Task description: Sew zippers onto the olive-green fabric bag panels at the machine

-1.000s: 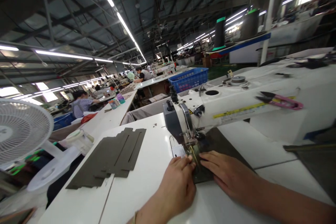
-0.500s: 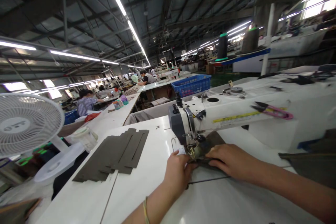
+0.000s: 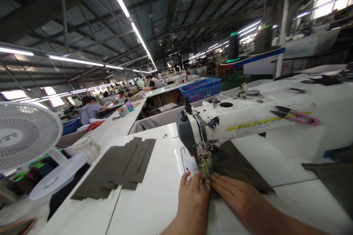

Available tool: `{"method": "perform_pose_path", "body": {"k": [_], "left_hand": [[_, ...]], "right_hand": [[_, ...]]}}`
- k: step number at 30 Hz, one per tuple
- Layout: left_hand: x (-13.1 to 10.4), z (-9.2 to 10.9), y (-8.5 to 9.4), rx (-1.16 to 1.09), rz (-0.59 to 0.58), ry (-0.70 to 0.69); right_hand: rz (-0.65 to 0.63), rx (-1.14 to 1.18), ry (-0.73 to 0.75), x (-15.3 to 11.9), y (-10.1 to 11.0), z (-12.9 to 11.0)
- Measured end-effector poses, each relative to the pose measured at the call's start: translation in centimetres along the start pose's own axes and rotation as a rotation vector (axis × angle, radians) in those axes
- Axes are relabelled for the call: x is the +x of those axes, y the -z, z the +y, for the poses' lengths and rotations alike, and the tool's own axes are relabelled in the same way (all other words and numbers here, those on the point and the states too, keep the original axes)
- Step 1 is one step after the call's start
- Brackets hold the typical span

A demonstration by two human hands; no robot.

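Dark olive fabric (image 3: 239, 167) lies under the needle area of a white sewing machine (image 3: 204, 128) and spreads to the right over the white table. My left hand (image 3: 193, 194) is at the fabric's near left edge, thumb and fingers pinched together on it just in front of the presser foot. Close beside it, my right hand (image 3: 234, 194) lies flat on the fabric with its fingers stretched forward. A fanned stack of dark cut pieces (image 3: 118, 169) rests on the table to the left.
A white fan (image 3: 30, 136) stands at the left beside a clear jar (image 3: 86, 148). Pink-handled snips (image 3: 300, 116) lie on the machine arm. Behind are a blue crate (image 3: 200, 89) and people at other tables.
The fabric has been spread out to the right of the needle. My right hand has moved nearer the left one and flattened; my left hand has shifted slightly, fingers pointing more forward.
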State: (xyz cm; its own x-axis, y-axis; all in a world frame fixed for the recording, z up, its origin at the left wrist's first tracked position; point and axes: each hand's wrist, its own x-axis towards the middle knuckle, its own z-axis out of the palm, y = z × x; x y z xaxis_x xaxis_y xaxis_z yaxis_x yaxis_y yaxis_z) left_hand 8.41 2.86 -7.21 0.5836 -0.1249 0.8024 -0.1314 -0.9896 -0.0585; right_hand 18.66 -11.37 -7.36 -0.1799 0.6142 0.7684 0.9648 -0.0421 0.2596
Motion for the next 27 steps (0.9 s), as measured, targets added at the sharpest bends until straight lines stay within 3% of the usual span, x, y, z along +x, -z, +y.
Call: {"method": "perform_pose_path", "body": {"k": [9, 19, 27], "left_hand": [[0.9, -1.0, 0.3, -0.083, -0.188, -0.09], [2.2, -2.0, -0.6, -0.067, -0.217, -0.081], [2.8, -3.4, -1.2, -0.125, -0.178, -0.075]], "right_hand": [[0.039, 0.052, -0.088, 0.7, -0.4, 0.4], [0.036, 0.071, -0.073, 1.1, -2.4, 1.9], [0.011, 0.106, -0.147, 2.6, -2.5, 2.7]]}}
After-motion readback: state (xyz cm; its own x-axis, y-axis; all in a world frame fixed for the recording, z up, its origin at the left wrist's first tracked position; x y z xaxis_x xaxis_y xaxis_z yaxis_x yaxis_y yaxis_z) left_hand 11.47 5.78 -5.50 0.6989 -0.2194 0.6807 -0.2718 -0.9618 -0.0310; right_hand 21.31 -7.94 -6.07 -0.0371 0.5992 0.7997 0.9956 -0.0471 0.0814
